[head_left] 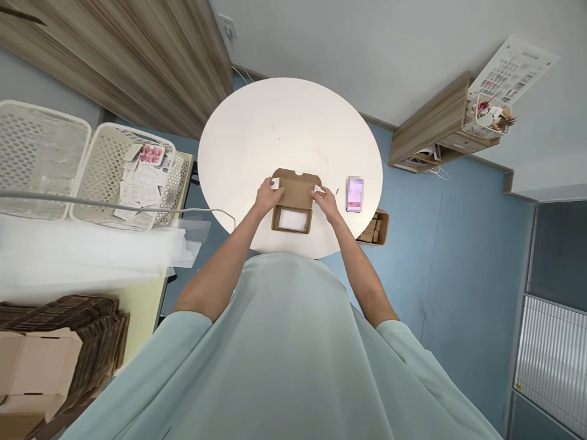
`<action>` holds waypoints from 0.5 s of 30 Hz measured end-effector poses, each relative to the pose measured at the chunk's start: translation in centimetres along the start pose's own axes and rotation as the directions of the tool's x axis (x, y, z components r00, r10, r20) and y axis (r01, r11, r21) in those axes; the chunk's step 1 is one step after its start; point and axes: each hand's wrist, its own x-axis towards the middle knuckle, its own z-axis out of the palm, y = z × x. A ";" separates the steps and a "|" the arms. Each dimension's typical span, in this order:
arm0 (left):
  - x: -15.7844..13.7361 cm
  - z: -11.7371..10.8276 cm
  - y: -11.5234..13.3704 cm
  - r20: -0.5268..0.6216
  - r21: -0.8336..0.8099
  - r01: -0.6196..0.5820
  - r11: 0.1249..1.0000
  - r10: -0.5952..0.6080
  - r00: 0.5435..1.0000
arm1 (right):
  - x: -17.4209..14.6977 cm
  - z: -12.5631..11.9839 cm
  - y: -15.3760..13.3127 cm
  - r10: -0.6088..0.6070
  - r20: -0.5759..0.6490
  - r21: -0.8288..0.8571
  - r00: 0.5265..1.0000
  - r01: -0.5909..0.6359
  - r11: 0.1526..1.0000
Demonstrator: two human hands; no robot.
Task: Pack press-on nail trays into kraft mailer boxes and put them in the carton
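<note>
A small brown cardboard mailer box (300, 190) stands near the front of the table with its lid raised. Inside its tray lies a flat white item (293, 219), whose kind I cannot make out. My left hand (268, 197) pinches the left edge of the lid, and my right hand (327, 204) pinches the right edge. At each set of fingers shows a small white patch; whether these are side flaps or separate pieces I cannot tell.
The box rests on a round white table (257, 122). A phone (354, 194) lies to the right. Beyond the right edge, a carton (381, 227) of small boxes stands lower. Left are white baskets (92, 165) with cards, white sheets (82, 250) and stacked flat cartons (101, 336).
</note>
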 end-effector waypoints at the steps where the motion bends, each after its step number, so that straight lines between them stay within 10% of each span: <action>1: 0.1 0.0 0.0 -0.002 -0.021 -0.010 1.000 0.010 1.000 | 0.0 -0.2 -0.3 0.011 0.008 0.025 1.000 -0.011 1.000; 15: -2.4 0.0 -1.6 -0.053 -0.162 -0.249 0.955 0.243 0.969 | -4.2 -1.4 -1.8 -0.198 0.036 -0.069 0.979 0.200 0.977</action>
